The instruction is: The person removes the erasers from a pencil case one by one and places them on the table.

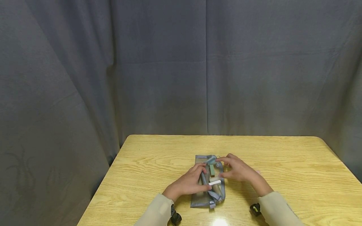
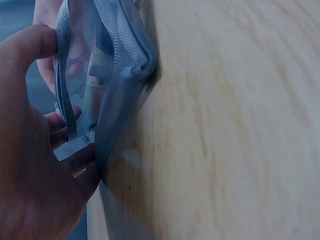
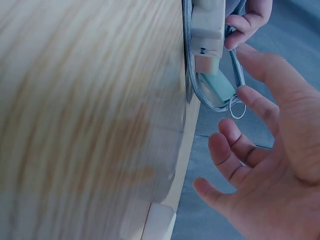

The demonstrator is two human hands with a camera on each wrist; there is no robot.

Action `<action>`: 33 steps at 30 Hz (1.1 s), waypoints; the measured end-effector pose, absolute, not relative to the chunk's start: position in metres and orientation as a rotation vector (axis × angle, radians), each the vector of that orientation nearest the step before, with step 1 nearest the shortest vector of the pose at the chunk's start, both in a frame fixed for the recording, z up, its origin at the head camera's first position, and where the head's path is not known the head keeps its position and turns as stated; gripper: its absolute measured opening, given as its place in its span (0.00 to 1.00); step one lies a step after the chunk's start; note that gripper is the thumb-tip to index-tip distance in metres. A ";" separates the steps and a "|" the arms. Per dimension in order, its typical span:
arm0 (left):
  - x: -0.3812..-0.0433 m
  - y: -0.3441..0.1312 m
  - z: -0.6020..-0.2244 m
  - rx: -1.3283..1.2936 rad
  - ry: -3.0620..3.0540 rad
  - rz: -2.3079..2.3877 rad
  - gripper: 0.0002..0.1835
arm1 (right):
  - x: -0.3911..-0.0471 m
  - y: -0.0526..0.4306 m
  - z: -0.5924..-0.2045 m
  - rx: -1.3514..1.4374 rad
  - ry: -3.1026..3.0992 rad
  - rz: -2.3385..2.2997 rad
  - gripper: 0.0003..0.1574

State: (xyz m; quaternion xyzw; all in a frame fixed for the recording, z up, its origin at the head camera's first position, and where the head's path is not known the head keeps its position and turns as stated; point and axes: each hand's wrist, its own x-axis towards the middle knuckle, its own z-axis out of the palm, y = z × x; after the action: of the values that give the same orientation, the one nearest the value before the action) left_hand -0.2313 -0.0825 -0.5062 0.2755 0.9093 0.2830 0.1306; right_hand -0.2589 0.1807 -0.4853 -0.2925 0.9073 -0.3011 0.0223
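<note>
A grey-blue mesh zipper pouch [image 1: 199, 201] lies on the table with its mouth open. Inside it are a green block [image 1: 212, 171], a white block [image 1: 215, 182] and a teal piece [image 3: 218, 87]. My left hand [image 1: 190, 182] grips the pouch's near-left rim, and the rim band [image 2: 62, 65] passes between thumb and fingers in the left wrist view. On the other side, my right hand [image 1: 238, 169] hovers with spread, slightly bent fingers. Its thumb and index tips are at the rim near a metal ring [image 3: 237, 108]; firm contact cannot be told.
The wooden table [image 1: 141, 175] has rounded far corners. A white block-like thing [image 3: 159, 222] lies on it beyond the right hand, partly hidden in the head view. A grey curtain [image 1: 169, 78] hangs behind the table. Each wrist wears a small black camera [image 1: 176, 218].
</note>
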 end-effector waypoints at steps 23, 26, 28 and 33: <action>-0.232 -0.082 -0.509 0.802 2.641 0.830 0.30 | -0.262 0.162 -0.490 -0.818 2.785 -0.920 0.35; -0.232 -0.082 -0.509 0.793 2.644 0.828 0.30 | -0.264 0.161 -0.491 -0.794 2.786 -0.913 0.34; -0.233 -0.082 -0.509 0.790 2.644 0.827 0.30 | -0.265 0.160 -0.492 -0.783 2.788 -0.902 0.33; -0.233 -0.082 -0.510 0.798 2.646 0.819 0.30 | -0.266 0.157 -0.491 -0.760 2.797 -0.879 0.29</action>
State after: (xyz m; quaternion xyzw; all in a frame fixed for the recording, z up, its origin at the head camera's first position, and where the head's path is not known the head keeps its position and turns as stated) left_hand -0.2326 -0.0822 -0.5099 0.2745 0.9103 0.2817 0.1293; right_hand -0.2660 0.1569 -0.4914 -0.2504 0.9220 -0.2898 0.0562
